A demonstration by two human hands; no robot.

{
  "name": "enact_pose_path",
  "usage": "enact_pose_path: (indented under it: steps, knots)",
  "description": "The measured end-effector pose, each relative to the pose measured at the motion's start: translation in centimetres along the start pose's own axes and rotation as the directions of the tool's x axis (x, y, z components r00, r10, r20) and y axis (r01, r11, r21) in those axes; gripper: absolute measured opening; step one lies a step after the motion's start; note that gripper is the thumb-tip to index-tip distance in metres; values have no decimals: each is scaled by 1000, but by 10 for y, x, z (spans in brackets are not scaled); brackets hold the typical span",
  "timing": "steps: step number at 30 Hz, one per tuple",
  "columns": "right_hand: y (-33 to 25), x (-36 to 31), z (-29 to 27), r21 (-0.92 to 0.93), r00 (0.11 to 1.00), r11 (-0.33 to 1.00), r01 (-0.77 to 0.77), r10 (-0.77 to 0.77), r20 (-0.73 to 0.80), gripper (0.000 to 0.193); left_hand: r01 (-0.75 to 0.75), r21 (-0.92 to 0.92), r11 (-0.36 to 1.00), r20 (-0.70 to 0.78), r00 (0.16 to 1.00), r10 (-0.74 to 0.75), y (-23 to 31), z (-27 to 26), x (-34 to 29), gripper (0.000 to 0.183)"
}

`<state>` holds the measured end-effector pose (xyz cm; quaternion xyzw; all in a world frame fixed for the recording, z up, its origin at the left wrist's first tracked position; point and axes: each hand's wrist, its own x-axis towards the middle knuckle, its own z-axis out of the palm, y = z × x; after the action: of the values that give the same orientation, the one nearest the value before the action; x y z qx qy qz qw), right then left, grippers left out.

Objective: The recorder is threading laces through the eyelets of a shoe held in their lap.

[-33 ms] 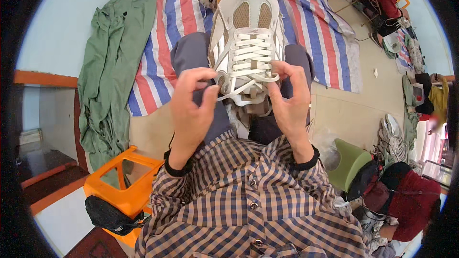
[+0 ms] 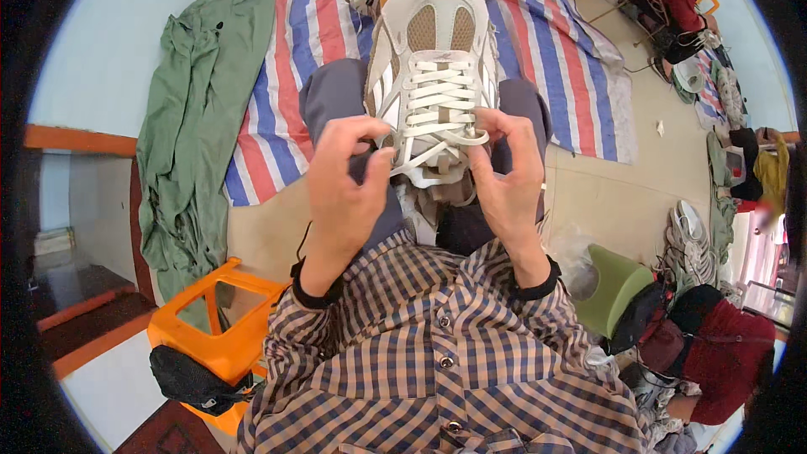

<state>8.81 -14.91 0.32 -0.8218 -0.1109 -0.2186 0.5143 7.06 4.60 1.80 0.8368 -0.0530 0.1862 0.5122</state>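
A white and beige sneaker (image 2: 435, 21) stands between my knees, toe pointing away from me. Its flat cream shoelace (image 2: 440, 94) crosses back and forth up the tongue, with loose ends by the collar. On the right side, my right hand (image 2: 509, 172) has thumb and forefinger around a loop of lace at the top eyelets. My left hand (image 2: 348, 181) is beside the sneaker's left collar, thumb and forefinger bent with a gap between the tips. One lace end runs down toward that thumb; I see no grip on it.
Striped red, white and blue sheeting (image 2: 567, 67) covers the floor ahead. Green cloth (image 2: 197, 118) lies to the left, above an orange stool (image 2: 214, 311) with a black bag (image 2: 197, 380). Right of me are a green stool (image 2: 618, 290), piled shoes (image 2: 689, 244) and another person's dark red clothing (image 2: 730, 357).
My left hand has shifted slightly right, closer to the sneaker. The sneaker has moved a touch. My right hand stays at the lace loop.
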Motion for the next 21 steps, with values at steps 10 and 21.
enact_pose_path:
  steps: [10,21]
  knots:
    - [-2,-2,6,-18,999,999,43,-43,-13,34,-137,490,861,-22,985,169,22,29,10,23]
    - [2,0,2,-9,999,999,48,-48,-7,35,-133,521,843,-50,981,186,24,35,18,13]
